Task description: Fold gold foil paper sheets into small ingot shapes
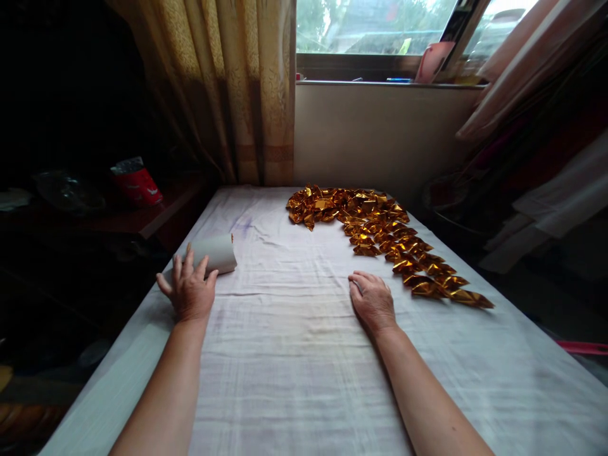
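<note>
My left hand (190,288) lies palm down with its fingers spread, touching the near side of a curled piece of pale grey-white paper (216,253). A sliver of gold-orange shows at the paper's right end; its inner side is mostly hidden. On the white cloth right of the middle rests my right hand (373,301), its fingers drawn together and partly curled. No object shows in it. Many folded shiny gold foil pieces (403,240), pointed at both ends, lie beyond and to the right of that hand, some piled at the far edge and others in slanting rows.
The table is covered by a wrinkled white cloth (285,354). A dark side table on the left bears a red container (137,182) and a crumpled clear plastic bag (71,190). Behind hang a gold curtain (237,82) and a window; a pink cup (433,62) stands on its sill. Clothes hang at right.
</note>
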